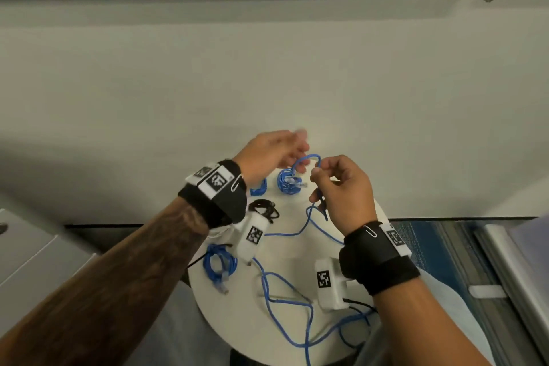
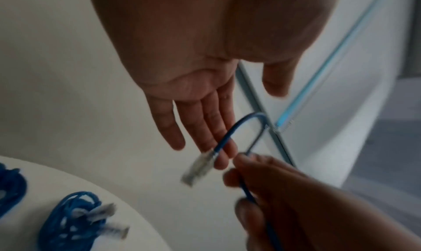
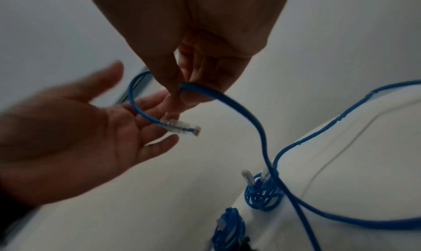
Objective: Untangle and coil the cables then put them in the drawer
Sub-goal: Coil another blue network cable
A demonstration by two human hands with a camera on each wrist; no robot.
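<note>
Right hand (image 1: 341, 187) pinching cable (image 1: 306, 159); left hand (image 1: 273, 154) flat.

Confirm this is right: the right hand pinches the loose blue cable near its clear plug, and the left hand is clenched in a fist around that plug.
Not quite. The left hand is open, fingers straight beside the clear plug, not clenched around it; the right wrist view shows this. The right hand does pinch the loose blue cable near that plug.

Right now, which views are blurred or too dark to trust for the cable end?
Head view: well lit, left hand motion-smeared at the fingertips. Left wrist view: dim, the clear plastic plug on the loose blue network cable streaked. Right wrist view: dim, plug sharp, right hand pinching the cable.
</note>
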